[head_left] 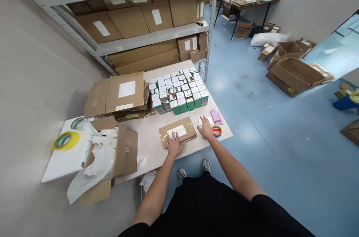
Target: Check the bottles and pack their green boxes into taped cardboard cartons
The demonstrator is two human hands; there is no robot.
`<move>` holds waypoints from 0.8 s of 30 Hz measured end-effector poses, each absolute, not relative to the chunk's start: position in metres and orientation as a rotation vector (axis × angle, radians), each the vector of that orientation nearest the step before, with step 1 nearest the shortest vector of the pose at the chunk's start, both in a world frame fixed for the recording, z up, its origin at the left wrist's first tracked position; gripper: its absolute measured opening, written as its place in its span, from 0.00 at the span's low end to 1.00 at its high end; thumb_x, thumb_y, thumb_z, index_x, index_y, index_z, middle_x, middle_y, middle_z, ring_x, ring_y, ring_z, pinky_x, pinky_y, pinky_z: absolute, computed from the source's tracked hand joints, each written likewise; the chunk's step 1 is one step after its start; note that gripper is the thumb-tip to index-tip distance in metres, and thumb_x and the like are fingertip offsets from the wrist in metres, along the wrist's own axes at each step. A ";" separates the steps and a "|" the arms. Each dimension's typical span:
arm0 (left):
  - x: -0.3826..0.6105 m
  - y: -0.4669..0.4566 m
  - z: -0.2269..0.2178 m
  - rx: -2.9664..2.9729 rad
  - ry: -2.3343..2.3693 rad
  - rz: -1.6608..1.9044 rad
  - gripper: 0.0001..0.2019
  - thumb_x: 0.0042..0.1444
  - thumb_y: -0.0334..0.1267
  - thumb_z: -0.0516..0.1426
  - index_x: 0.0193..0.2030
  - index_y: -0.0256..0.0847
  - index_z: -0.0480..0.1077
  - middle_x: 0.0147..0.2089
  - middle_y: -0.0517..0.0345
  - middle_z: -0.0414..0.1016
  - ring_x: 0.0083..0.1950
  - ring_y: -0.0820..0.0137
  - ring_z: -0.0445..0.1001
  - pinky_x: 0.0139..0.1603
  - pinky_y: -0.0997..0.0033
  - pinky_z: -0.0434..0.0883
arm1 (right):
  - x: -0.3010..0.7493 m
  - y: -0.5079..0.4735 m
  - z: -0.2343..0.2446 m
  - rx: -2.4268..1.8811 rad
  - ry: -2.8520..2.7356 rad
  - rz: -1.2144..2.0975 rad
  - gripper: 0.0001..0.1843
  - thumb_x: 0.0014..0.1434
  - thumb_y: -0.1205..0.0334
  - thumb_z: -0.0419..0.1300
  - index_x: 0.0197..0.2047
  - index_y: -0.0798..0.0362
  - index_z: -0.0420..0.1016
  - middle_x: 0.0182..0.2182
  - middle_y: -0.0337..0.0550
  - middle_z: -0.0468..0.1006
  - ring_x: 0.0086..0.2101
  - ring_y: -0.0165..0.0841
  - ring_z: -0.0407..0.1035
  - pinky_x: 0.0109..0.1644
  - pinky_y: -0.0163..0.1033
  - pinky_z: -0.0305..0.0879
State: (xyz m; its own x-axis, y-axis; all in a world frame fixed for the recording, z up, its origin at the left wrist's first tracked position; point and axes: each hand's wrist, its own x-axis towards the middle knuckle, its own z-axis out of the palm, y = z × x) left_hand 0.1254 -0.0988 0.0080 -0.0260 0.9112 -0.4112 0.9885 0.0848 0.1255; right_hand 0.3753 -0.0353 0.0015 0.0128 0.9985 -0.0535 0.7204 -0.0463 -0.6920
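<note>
My left hand (174, 145) rests with its fingers spread on a sealed cardboard box (191, 128), over the white label (181, 131) on its top. The box lies flat near the table's front edge. To the right, my right hand (205, 128) reaches over a small white paper (209, 120), fingers apart and the fingertips at its left end. Whether they press on it I cannot tell. Beside that wrist lies a roll of tape (220, 131) with something red inside its ring. A pink, blurred item (216, 116) sits just behind the roll.
Several green-and-white small boxes (179, 95) stand packed at the table's back. Flattened cardboard (98, 97) is stacked at left, near an open carton (120, 154) of white wrapping. Yellow tape (66, 140) lies on a white block (75, 158). Behind rises a shelf rack (151, 38) of cartons.
</note>
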 end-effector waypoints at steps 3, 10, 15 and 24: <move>0.146 -0.090 0.010 1.921 1.948 -0.307 0.45 0.65 0.63 0.49 0.81 0.40 0.43 0.83 0.46 0.31 0.81 0.37 0.28 0.77 0.36 0.42 | 0.420 -0.037 -0.003 -1.904 -1.712 0.746 0.38 0.63 0.59 0.59 0.74 0.50 0.59 0.72 0.51 0.60 0.73 0.46 0.48 0.74 0.52 0.52; 0.148 -0.079 0.006 1.924 1.890 -0.342 0.46 0.65 0.60 0.52 0.82 0.42 0.39 0.83 0.49 0.27 0.81 0.39 0.25 0.77 0.35 0.39 | 0.481 -0.041 -0.043 -2.043 -1.671 0.963 0.34 0.58 0.62 0.63 0.68 0.53 0.68 0.64 0.54 0.71 0.62 0.44 0.65 0.62 0.42 0.66; 0.139 -0.075 0.001 1.874 1.860 -0.392 0.49 0.61 0.61 0.56 0.82 0.46 0.38 0.83 0.51 0.28 0.81 0.43 0.24 0.78 0.38 0.39 | 0.488 -0.057 -0.076 -2.092 -1.844 1.241 0.24 0.52 0.67 0.67 0.53 0.57 0.77 0.49 0.53 0.80 0.50 0.46 0.74 0.52 0.41 0.70; 0.129 -0.061 0.006 1.733 1.767 -0.429 0.49 0.61 0.60 0.56 0.82 0.51 0.37 0.83 0.56 0.23 0.82 0.48 0.23 0.78 0.44 0.42 | 0.470 -0.060 -0.095 -2.293 -1.902 1.126 0.23 0.51 0.68 0.70 0.52 0.57 0.78 0.53 0.61 0.80 0.58 0.54 0.70 0.64 0.54 0.62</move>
